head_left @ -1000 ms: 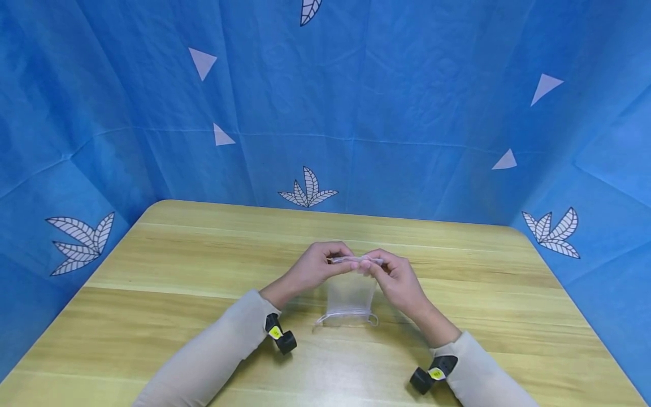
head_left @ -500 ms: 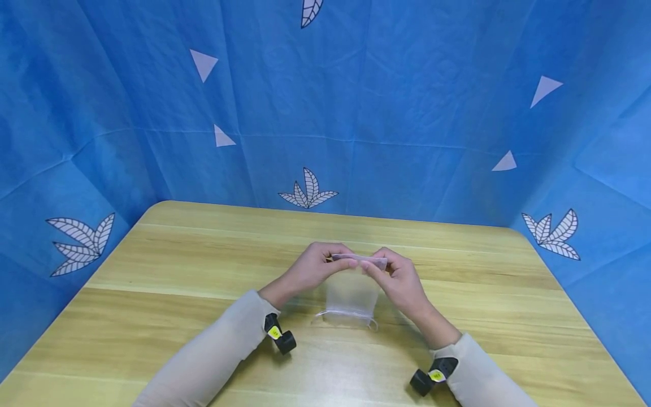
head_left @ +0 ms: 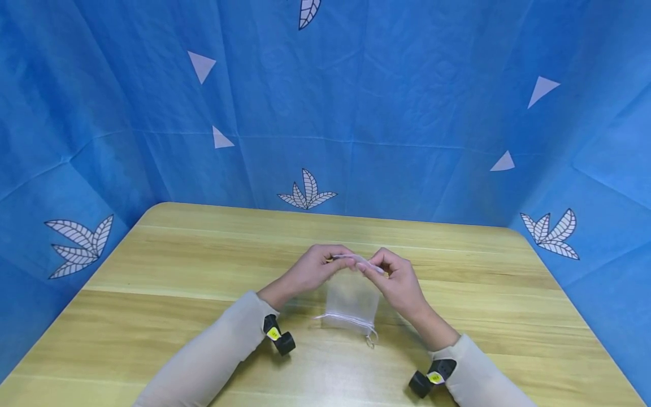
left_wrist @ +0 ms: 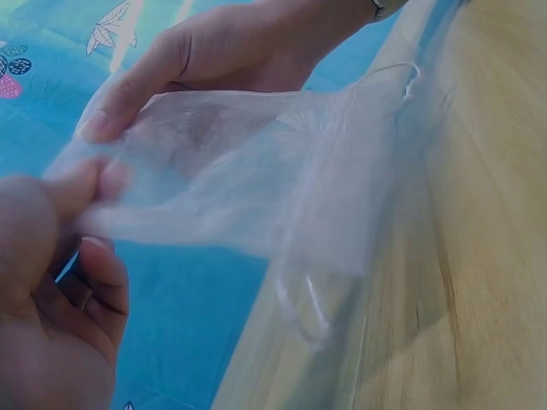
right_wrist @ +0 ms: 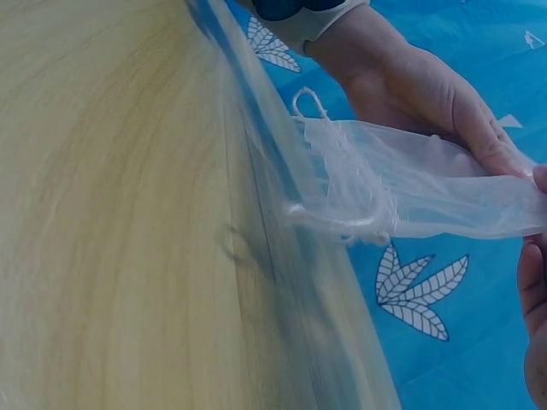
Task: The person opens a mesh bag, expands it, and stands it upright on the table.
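A small sheer white mesh pouch [head_left: 352,301] with a drawstring [head_left: 370,337] hangs above the wooden table [head_left: 178,265], its gathered end pointing down toward me. My left hand [head_left: 317,267] pinches one side of the pouch's upper edge. My right hand [head_left: 393,278] pinches the other side, close beside it. In the left wrist view the pouch [left_wrist: 265,188] stretches between my left thumb [left_wrist: 51,213] and the right hand [left_wrist: 222,60]. In the right wrist view the pouch [right_wrist: 410,188] runs from the left hand [right_wrist: 427,94] to the right fingertips [right_wrist: 534,248], with its cord loop [right_wrist: 309,102] free.
A blue cloth backdrop [head_left: 356,102] printed with white leaves and triangles encloses the table at the back and both sides. Black camera units sit on my left wrist [head_left: 278,336] and my right wrist [head_left: 430,379].
The pouch has swung slightly so its drawstring end tilts to the right and hangs lower. Both hands keep their pinch on the top edge, the right one shifting a little.
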The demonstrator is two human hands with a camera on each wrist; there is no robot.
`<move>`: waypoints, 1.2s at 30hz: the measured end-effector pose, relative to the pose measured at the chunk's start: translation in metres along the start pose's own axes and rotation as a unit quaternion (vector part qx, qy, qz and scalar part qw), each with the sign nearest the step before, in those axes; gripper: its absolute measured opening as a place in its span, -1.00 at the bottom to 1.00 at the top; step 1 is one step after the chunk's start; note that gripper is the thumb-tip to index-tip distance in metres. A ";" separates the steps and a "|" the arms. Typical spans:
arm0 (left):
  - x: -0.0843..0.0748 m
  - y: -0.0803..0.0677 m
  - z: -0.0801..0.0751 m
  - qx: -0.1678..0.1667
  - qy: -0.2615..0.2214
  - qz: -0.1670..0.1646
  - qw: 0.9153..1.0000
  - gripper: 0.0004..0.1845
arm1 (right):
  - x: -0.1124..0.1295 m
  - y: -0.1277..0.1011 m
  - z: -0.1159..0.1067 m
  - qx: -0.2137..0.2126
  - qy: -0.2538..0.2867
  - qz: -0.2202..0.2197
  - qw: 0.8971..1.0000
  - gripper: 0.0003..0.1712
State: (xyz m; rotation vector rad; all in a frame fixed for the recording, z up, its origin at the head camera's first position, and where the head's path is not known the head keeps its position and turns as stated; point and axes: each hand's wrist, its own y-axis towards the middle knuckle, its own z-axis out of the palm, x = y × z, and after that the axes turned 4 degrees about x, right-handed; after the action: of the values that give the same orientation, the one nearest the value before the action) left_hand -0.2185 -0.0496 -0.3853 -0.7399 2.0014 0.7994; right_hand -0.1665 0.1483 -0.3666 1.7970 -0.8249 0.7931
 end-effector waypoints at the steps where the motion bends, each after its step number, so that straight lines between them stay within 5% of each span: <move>1: 0.000 0.000 0.000 -0.002 0.001 0.000 1.000 -0.80 | 0.000 0.000 0.000 -0.001 -0.003 -0.002 1.000 -0.82; 12: -0.001 -0.001 0.000 -0.021 -0.011 -0.012 1.000 -0.85 | 0.002 -0.001 -0.001 0.014 -0.028 -0.010 0.999 -0.87; 25: -0.005 -0.002 0.003 -0.032 -0.021 -0.007 0.999 -0.89 | -0.028 -0.002 -0.004 0.021 -0.013 0.003 1.000 -0.86; 36: -0.009 -0.001 0.003 -0.046 -0.021 -0.011 0.999 -0.90 | -0.030 -0.001 -0.003 -0.041 0.031 0.031 0.998 -0.94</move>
State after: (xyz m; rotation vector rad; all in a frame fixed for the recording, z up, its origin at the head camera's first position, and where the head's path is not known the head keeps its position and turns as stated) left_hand -0.2118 -0.0463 -0.3790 -0.7908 1.9262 0.8918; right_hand -0.1828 0.1574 -0.3905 1.6733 -0.8644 0.8387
